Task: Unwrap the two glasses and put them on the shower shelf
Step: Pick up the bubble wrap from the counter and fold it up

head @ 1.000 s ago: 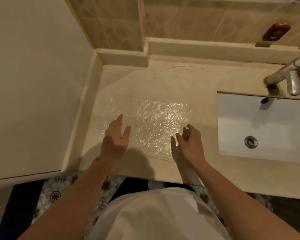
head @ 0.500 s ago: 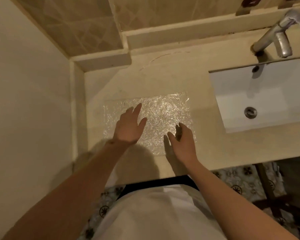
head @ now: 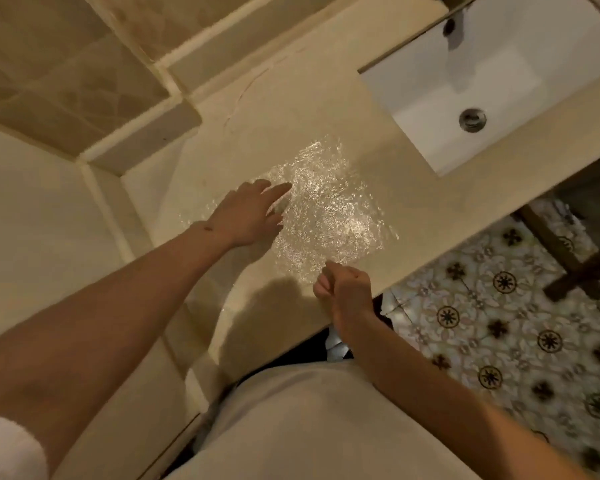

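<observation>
A sheet of clear bubble wrap [head: 329, 209] lies spread flat on the beige countertop [head: 291, 109]. My left hand [head: 246, 213] rests palm down on the wrap's left part, fingers apart and pointing right. My right hand [head: 347, 292] is curled into a fist at the wrap's near edge, close to the counter's front. I cannot tell whether it pinches the edge. No glasses and no shower shelf are in view.
A white sink [head: 465, 64] with a metal drain [head: 472, 119] is set into the counter at the right. A raised ledge [head: 146, 140] and a tiled wall border the counter at the left and back. Patterned floor tiles [head: 499, 306] and dark wooden legs [head: 575, 265] show below right.
The view has swung and tilted, so the counter now runs diagonally. My right hand went from open fingers to a fist at the wrap's near edge. My left hand slid further onto the wrap.
</observation>
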A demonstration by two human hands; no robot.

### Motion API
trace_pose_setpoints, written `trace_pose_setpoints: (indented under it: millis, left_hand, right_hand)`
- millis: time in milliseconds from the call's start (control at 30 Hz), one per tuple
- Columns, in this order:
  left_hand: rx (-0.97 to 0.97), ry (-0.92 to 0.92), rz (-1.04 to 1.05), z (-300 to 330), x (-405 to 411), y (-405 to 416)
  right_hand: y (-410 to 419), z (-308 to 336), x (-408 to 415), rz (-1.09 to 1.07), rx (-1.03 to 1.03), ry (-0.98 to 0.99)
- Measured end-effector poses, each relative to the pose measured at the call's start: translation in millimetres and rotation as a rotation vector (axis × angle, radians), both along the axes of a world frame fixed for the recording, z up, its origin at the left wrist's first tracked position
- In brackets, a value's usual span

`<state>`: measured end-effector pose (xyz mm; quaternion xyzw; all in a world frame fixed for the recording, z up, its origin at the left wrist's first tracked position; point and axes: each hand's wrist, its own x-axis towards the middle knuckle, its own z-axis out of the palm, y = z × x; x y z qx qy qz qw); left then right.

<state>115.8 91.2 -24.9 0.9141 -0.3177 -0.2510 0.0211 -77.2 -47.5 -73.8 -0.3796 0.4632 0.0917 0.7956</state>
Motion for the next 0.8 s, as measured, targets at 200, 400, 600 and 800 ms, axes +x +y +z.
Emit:
trace_pose_setpoints:
  millis: [200,400,600,800]
  left_hand:
    - [0.041,-0.076,0.015,-8,13,11]
    - [0.067,0.024,0.256,-10,25,3]
    - [0.093,-0.006,0.288,-17,20,3]
    - [0.086,-0.09,0.35,-25,23,15]
  right_hand:
    - [28,3,-9,-0.162,0.189,0.106]
    - [26,9,2,-0.184,0.043,0.225]
    - [20,4,-3,-0.161,-0.034,0.206]
    - [32,8,-4,-0.198,-0.087,0.267]
